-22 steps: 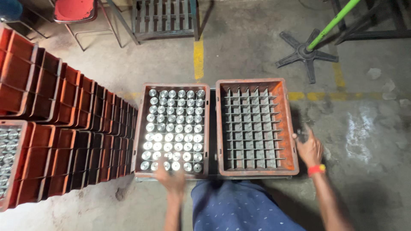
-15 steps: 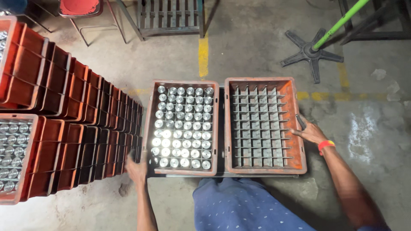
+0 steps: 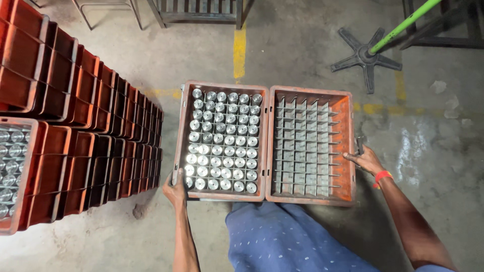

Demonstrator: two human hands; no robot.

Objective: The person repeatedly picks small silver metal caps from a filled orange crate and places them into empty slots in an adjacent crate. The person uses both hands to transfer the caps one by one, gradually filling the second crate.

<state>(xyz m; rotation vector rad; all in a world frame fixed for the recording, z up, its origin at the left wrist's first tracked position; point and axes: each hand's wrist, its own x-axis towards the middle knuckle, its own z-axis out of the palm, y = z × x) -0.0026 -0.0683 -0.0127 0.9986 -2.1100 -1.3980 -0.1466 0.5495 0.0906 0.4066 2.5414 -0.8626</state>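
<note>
Left hand (image 3: pixel 176 190) shifted, gripping full crate (image 3: pixel 222 141); right hand (image 3: pixel 367 160) gripping gridded crate (image 3: pixel 310 146)

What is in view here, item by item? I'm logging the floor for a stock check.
Full crate: one, orange, on the floor at centre, its grid filled with shiny metal cylinders.
Empty crate: one, orange, touching the full crate's right side, grey divider grid bare.
Stacked crates: many, orange, in rows at left; the nearest one holds more cylinders.
Star base: one, black, top right, with a green pole rising from it.
Yellow floor line: one, above the crates.
Metal frames: grey, top edge.
Left hand: grips the full crate's near left corner.
Right hand: on the empty crate's right rim, orange wristband.
</note>
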